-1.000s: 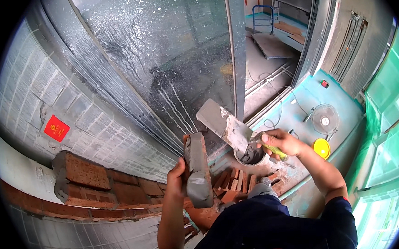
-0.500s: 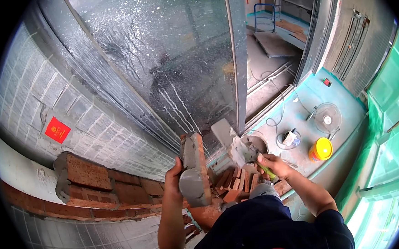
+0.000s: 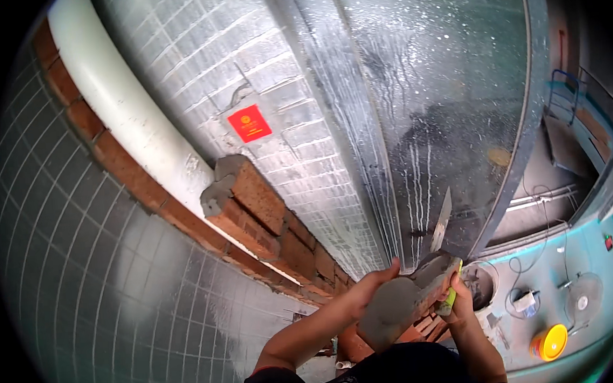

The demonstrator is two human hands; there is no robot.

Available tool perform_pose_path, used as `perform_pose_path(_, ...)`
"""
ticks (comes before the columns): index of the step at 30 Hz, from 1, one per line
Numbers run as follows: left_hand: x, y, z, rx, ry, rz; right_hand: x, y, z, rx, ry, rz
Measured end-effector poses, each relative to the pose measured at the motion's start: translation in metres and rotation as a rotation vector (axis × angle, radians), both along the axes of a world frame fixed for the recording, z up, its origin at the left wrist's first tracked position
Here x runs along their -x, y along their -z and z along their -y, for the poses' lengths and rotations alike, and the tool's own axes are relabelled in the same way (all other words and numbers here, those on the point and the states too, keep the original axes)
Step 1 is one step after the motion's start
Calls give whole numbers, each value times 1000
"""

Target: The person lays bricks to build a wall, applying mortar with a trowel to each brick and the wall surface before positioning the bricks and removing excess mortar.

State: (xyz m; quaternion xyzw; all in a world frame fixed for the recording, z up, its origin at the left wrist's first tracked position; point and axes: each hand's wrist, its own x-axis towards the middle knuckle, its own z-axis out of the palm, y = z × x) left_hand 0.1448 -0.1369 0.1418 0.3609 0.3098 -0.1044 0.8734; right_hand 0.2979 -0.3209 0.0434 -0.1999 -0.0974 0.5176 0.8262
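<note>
A brick (image 3: 419,291) coated with grey mortar is gripped in my left hand (image 3: 370,288), tilted in front of my chest. Thick mortar covers its upper face and near end. My right hand (image 3: 461,303) is closed round the yellow-green handle of a trowel (image 3: 443,219), close to the brick's far end. The trowel's blade points up and away, seen nearly edge-on. Whether the trowel touches the brick cannot be made out. To the left stands a partly built brick wall (image 3: 298,256) with mortar on its end, beside a white pipe (image 3: 134,125).
A mortar bucket (image 3: 493,282) stands right of my hands, with loose bricks (image 3: 434,330) below them. Farther right are a yellow bucket (image 3: 553,343), a round fan (image 3: 582,304) and a cable. A glass panel (image 3: 448,98) rises ahead; a red card (image 3: 250,123) is on the tiled wall.
My view has swung left, bringing more brick wall and pipe into sight. The brick and trowel have come closer together. The trowel's blade has turned from broadside to nearly edge-on.
</note>
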Motion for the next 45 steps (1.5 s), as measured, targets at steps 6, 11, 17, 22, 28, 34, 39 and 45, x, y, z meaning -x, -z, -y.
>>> perform_pose_path(6, 74, -10, 13, 151, -350, 788, 19, -89, -38, -162, -36, -228)
perform_pose_path(11, 71, -40, 77, -609, -500, 673, 41, -91, -59, -43, -94, -247)
perform_pose_path(17, 55, -53, 58, -1065, -1077, 448, 76, -88, -78, 15, -248, -152)
perform_pose_path(22, 70, -99, 21, -1174, -1107, 567, 78, -76, -77, -19, -214, 49)
perform_pose_path(28, 91, -235, -55, -1780, -1089, 265, 40, -28, -39, 72, -123, 156)
perform_pose_path(34, 90, -307, -134, -1911, -1184, 17, 22, -13, -10, 35, 56, 108)
perform_pose_path(39, 79, -314, -184, -2000, -1166, -292, 13, -14, 12, 108, 62, 95)
perform_pose_path(45, 65, -305, -207, -2219, -1175, -529, 6, -2, 25, 173, 77, 83)
